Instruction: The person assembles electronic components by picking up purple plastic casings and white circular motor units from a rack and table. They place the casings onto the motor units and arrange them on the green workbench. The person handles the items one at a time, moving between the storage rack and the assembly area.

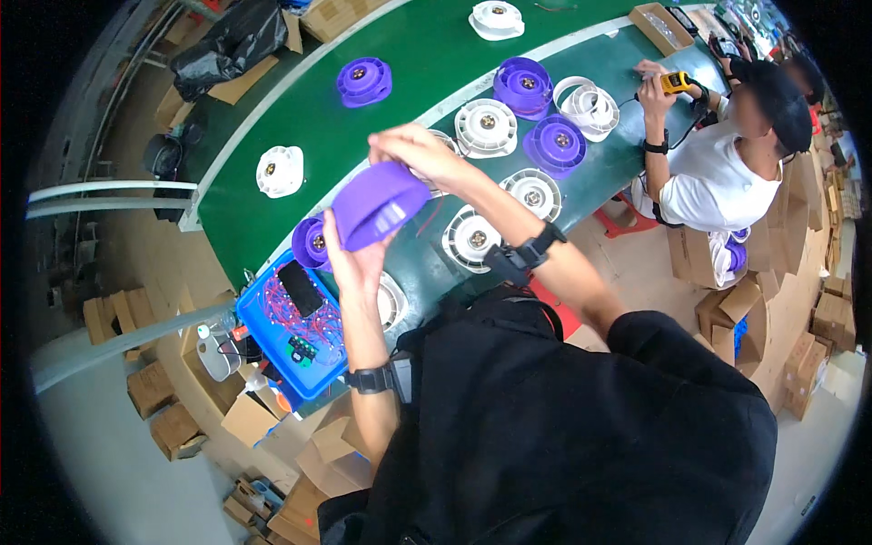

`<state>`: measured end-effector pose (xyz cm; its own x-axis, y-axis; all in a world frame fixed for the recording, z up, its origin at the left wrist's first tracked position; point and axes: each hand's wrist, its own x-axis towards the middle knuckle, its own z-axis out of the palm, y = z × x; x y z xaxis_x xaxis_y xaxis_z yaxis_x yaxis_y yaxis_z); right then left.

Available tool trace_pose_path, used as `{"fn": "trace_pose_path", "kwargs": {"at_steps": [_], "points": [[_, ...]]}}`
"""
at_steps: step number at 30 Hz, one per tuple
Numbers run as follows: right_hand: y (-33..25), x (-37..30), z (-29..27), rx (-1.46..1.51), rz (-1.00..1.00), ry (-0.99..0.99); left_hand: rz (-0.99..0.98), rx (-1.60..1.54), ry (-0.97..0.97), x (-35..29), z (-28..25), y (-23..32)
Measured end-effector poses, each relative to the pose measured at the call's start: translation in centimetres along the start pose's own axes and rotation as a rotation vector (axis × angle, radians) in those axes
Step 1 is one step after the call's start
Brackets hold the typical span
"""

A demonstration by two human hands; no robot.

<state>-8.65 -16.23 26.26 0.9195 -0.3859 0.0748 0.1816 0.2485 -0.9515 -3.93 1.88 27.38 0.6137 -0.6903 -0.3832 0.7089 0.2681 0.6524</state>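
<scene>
A purple round plastic housing [380, 205] is held tilted above the green work table. My left hand [357, 262] grips it from the near side, its thumb along the left wall. At the housing's far edge is my right hand [413, 153], its fingers bent over the upper rim; part of their contact is hidden. Just beyond my left hand sits a purple fan-like unit [312, 242] with a brass-coloured centre. A white unit [391, 302] lies partly behind my left wrist. To the right of my hands stands a white ribbed unit [485, 128].
A blue tray [315, 386] with red and blue wires, small circuit boards and a black box stands at the table's left end. Several white and purple units line the table. On the right, a co-worker [727, 173] holds a yellow device [674, 83]. Cardboard boxes [156, 389] lie on the floor.
</scene>
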Motion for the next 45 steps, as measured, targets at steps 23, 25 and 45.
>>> {"fn": "trace_pose_path", "kwargs": {"at_steps": [23, 25, 45], "points": [[0.4, 0.0, 7.1, -0.184, 0.173, -0.148, 0.318, -0.045, 0.173, 0.7, -6.5, 2.7], [0.8, 0.4, 7.2, -0.222, 0.220, -0.122, 0.376, 0.009, 0.183, 0.6, -6.7, 2.4], [-0.6, -1.7, 8.8, -0.438, 0.017, -0.115, 0.361, 0.544, 0.116, -2.0, -8.8, 2.9]]}}
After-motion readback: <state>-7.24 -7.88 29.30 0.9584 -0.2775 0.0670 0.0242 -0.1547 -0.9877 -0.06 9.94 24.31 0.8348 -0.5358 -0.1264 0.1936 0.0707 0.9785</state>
